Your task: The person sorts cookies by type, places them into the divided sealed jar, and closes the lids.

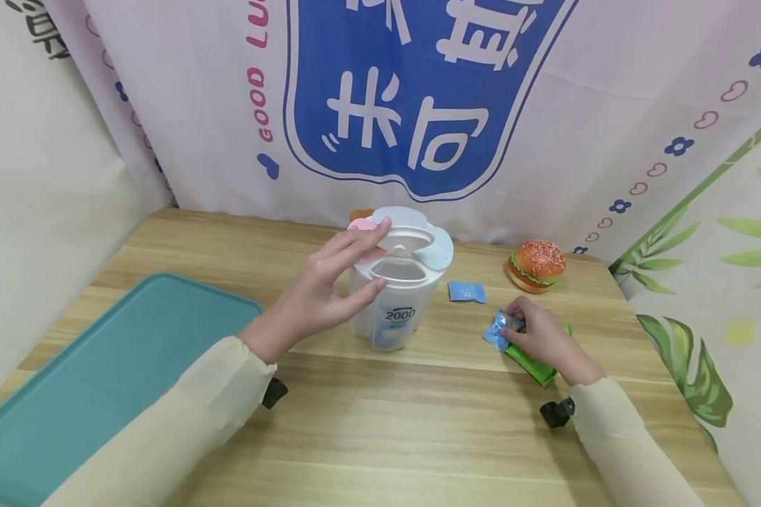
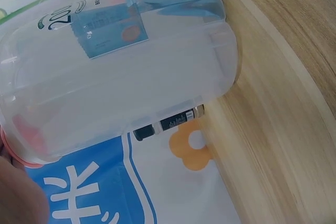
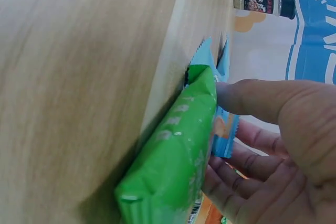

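Observation:
My left hand rests against the lid of a clear plastic storage canister, fingers fairly straight, thumb by the near rim. One lid flap is raised, leaving an opening. Inside the canister lie blue packets. My right hand pinches a small blue snack packet between thumb and fingers. Just below it a green snack packet lies on the table; in the right wrist view that green packet partly covers the blue one. Another blue packet lies right of the canister.
A burger-shaped toy sits at the back right. A teal tray takes up the table's left side. Behind the canister stands a small dark-capped bottle, and a printed curtain hangs along the table's back edge.

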Action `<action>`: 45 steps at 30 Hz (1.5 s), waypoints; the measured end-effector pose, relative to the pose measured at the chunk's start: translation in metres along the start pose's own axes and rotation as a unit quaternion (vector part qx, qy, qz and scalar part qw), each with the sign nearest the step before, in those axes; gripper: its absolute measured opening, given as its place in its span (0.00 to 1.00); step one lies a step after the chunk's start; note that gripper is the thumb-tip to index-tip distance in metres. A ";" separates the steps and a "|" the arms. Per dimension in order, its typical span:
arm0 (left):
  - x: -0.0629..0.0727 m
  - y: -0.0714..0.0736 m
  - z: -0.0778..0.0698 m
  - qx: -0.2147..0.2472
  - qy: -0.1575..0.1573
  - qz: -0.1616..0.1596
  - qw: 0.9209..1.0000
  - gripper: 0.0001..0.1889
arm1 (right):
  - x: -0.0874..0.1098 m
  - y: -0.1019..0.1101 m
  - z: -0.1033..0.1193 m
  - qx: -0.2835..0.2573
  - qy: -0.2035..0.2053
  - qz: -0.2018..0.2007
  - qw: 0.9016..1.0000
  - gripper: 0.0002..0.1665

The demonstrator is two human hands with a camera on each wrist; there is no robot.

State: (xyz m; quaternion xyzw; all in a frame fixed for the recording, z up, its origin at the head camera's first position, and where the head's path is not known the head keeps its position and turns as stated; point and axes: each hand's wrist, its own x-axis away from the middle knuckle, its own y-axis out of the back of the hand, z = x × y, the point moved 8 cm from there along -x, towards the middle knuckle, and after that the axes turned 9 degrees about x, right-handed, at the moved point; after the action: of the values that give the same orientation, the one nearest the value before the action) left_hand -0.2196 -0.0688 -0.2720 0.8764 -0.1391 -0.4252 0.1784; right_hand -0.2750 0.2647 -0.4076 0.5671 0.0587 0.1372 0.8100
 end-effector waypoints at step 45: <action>-0.001 0.002 0.002 0.009 0.022 -0.005 1.000 0.38 | 0.043 0.136 0.165 -0.230 0.306 -0.306 0.872 0.17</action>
State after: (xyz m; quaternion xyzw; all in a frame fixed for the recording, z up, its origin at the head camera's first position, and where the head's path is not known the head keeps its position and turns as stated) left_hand -0.2218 -0.0710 -0.2714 0.8876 -0.1351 -0.4057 0.1713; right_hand -0.2139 0.1716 -0.2202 0.2485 0.4408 0.0591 0.8605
